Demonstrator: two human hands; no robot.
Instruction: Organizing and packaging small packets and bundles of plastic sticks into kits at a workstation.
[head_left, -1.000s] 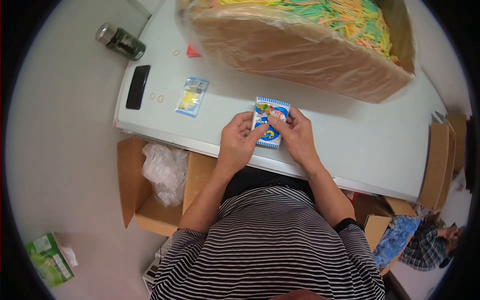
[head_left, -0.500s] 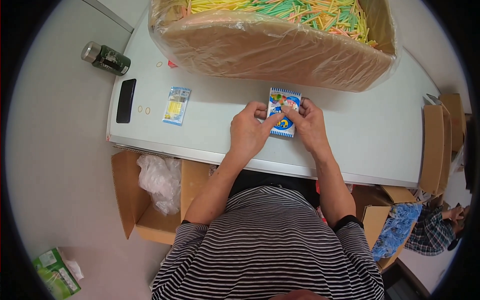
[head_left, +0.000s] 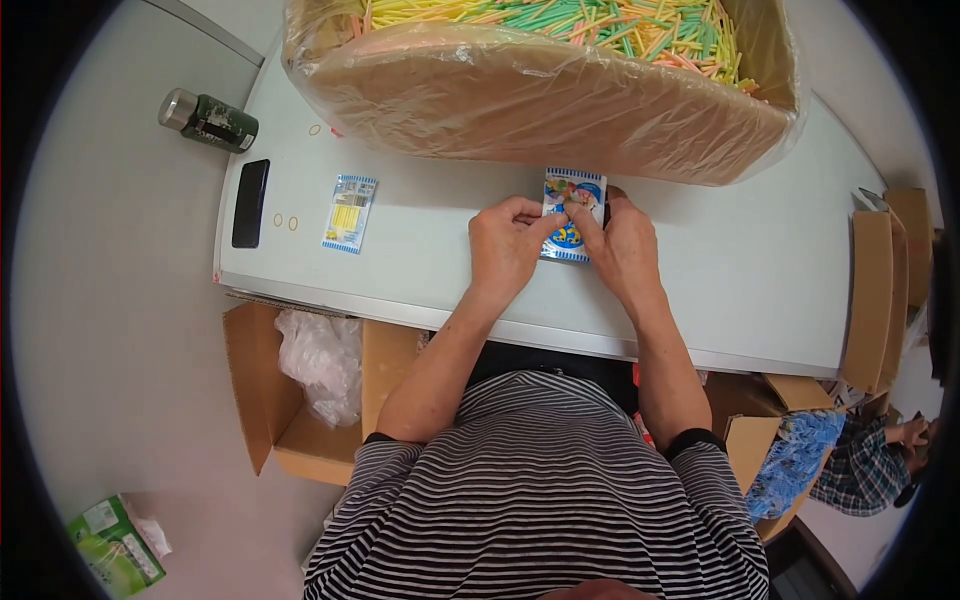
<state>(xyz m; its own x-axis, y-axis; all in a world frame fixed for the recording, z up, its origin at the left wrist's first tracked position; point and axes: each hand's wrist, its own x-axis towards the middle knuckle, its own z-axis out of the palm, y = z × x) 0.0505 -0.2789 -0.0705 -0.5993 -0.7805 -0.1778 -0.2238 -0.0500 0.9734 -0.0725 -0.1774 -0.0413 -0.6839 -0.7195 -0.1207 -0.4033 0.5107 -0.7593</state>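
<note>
A small blue-and-white striped candy packet [head_left: 566, 240] with a colourful printed front lies between my hands, over the white table. My left hand [head_left: 506, 245] pinches its left side, thumb laid across the front. From the other side my right hand [head_left: 624, 243] grips the right edge, its thumb also on the front near the middle. The fingers behind the packet are hidden. A similar packet [head_left: 348, 214], back side up with a yellow patch, lies on the table well to the left of my hands.
A large plastic-lined carton [head_left: 560, 110] of coloured sticks stands just beyond my hands. At left are a phone [head_left: 250, 203], a dark green flask [head_left: 215, 122] and several rubber bands [head_left: 293, 224]. Open boxes [head_left: 318, 455] sit below the table edge. Far right, another person [head_left: 868, 465].
Both hands and the packet have shifted slightly away from me and to the right. My thumbs still rest on the packet's front.
</note>
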